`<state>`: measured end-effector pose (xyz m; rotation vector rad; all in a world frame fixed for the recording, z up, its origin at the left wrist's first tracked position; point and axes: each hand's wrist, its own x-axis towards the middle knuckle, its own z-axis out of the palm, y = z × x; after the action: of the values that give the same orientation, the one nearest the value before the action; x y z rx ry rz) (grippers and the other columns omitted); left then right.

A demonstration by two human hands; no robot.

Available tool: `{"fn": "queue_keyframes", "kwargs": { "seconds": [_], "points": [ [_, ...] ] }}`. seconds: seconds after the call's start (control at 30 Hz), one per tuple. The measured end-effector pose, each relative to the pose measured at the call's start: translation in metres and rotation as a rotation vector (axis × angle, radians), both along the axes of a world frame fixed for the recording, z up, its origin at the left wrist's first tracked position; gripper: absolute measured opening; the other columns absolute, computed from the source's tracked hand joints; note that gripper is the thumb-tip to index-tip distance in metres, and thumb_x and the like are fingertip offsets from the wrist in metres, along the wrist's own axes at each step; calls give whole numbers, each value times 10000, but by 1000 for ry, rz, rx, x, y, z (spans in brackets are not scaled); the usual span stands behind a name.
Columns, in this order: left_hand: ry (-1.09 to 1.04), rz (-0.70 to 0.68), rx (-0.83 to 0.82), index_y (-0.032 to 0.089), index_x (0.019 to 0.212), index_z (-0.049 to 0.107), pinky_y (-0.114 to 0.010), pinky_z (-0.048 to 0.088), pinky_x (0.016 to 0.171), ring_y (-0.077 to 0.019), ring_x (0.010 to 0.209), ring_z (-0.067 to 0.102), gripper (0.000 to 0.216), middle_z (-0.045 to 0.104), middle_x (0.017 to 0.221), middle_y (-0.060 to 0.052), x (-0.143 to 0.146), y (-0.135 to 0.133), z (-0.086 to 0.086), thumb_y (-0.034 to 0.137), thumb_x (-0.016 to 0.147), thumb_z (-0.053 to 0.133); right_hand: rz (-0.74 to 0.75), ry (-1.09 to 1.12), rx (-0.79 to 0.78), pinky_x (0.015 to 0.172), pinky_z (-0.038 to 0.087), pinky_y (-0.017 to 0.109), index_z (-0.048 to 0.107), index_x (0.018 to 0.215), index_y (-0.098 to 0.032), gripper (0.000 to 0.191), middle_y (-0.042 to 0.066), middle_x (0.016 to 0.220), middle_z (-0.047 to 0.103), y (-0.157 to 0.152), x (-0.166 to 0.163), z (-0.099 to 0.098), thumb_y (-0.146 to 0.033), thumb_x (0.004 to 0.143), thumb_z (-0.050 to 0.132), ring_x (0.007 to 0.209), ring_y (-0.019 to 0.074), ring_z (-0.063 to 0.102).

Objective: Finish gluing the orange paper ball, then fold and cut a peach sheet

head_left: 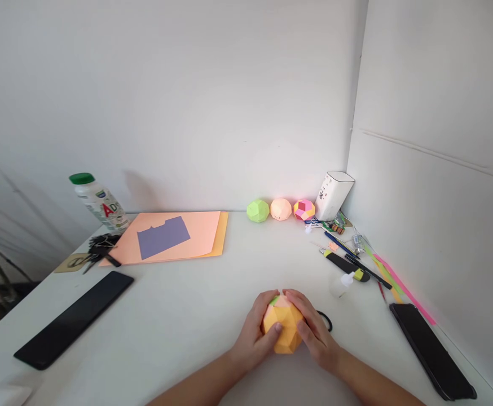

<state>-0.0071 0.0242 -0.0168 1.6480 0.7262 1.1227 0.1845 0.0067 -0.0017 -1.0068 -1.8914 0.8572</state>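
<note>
Left hand (255, 331): curved around one side of the yellow paper ball, thumb laid on its near face, fingertips on its upper far side.
Right hand (319, 338): cupped on the opposite side, thumb on the near face, fingertips close to those of the other hand at the top.
Yellow paper ball (289, 330): between both palms, faceted, with peach and green patches at the top; whether its underside touches the bench cannot be told.
Black loop (328, 320): just beside the right hand, partly hidden by it.
Bench (212, 304): its white surface gives broad room forward and left of the hands; the left edge slants away freely, while the back and right edges meet white walls.
Right border: tighter, with a small glue bottle (342, 285) nearest, then a cutter (342, 264), paper strips (403, 286) and a dark phone (432, 352) along the wall.
Back edge: three small paper balls (281, 210) in a row near a white box (333, 196).
Left side: a black slab (75, 318) set at a slant, peach sheets (202, 228) behind it, and a green-capped bottle (101, 204) at the back.
</note>
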Motion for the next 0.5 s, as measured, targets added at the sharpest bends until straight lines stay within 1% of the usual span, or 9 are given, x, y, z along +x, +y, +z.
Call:
{"fn": "queue_keyframes", "kwargs": {
  "seconds": [0.07, 0.13, 0.17, 0.23, 0.3, 0.37, 0.4, 0.47, 0.5],
  "points": [
    [7, 46, -9, 253, 1336, 407, -486, 423, 1002, -272, 1198, 466, 476, 447, 1322, -111, -1, 0, -1, 488, 923, 429, -20, 8, -36, 1082, 381, 457, 410, 1393, -294, 441, 85, 1424, 435, 0, -1, -1, -424, 975, 357, 1316, 270, 406],
    [25, 142, 26, 274, 1330, 433, -501, 372, 1051, -281, 1292, 375, 425, 375, 1393, -101, -2, -1, -3, 447, 943, 415, -70, 20, -70, 1051, 419, 442, 452, 1354, -269, 440, 103, 1387, 464, 1, -3, 0, -454, 960, 386, 1278, 278, 444],
    [37, 187, 37, 280, 1317, 454, -501, 361, 1060, -277, 1306, 358, 393, 366, 1400, -94, -2, -1, -5, 421, 955, 400, -99, 24, -84, 1028, 441, 431, 478, 1325, -259, 432, 111, 1359, 483, 1, -4, 1, -464, 953, 398, 1251, 280, 467],
    [55, 243, 42, 280, 1284, 499, -488, 373, 1052, -260, 1269, 404, 355, 415, 1355, -91, -4, -1, -8, 378, 977, 353, -145, 27, -98, 968, 486, 402, 516, 1273, -253, 409, 115, 1298, 514, 2, -5, 3, -473, 942, 417, 1192, 277, 507],
    [68, 257, 53, 275, 1280, 515, -484, 378, 1047, -251, 1231, 445, 377, 457, 1316, -92, -5, -2, -10, 372, 990, 295, -159, 22, -90, 898, 520, 372, 528, 1248, -258, 404, 113, 1260, 520, 2, -7, 5, -487, 927, 441, 1146, 276, 531],
    [78, 222, 100, 274, 1339, 463, -505, 365, 1052, -274, 1251, 427, 429, 431, 1351, -104, -5, -2, -13, 435, 977, 298, -160, 10, -82, 829, 540, 349, 528, 1239, -264, 417, 112, 1246, 510, 1, -7, 6, -508, 907, 468, 1098, 274, 552],
    [84, 199, 127, 272, 1375, 415, -525, 353, 1056, -298, 1279, 396, 485, 392, 1386, -114, -4, -3, -14, 495, 951, 342, -160, 5, -86, 801, 544, 343, 527, 1237, -264, 429, 113, 1239, 506, 1, -8, 6, -520, 897, 478, 1068, 271, 563],
    [97, 164, 174, 257, 1422, 320, -571, 333, 1052, -358, 1317, 331, 717, 308, 1431, -144, -2, -4, -15, 616, 831, 509, -160, 1, -92, 785, 543, 343, 527, 1234, -258, 457, 116, 1225, 502, 0, -8, 6, -547, 881, 488, 1035, 267, 570],
    [100, 157, 181, 249, 1424, 294, -589, 329, 1045, -380, 1319, 317, 823, 291, 1428, -157, 0, -4, -14, 633, 761, 593, -159, 3, -90, 804, 538, 351, 527, 1234, -253, 474, 118, 1221, 500, 0, -7, 6, -559, 875, 489, 1043, 270, 564]
  ]
}}
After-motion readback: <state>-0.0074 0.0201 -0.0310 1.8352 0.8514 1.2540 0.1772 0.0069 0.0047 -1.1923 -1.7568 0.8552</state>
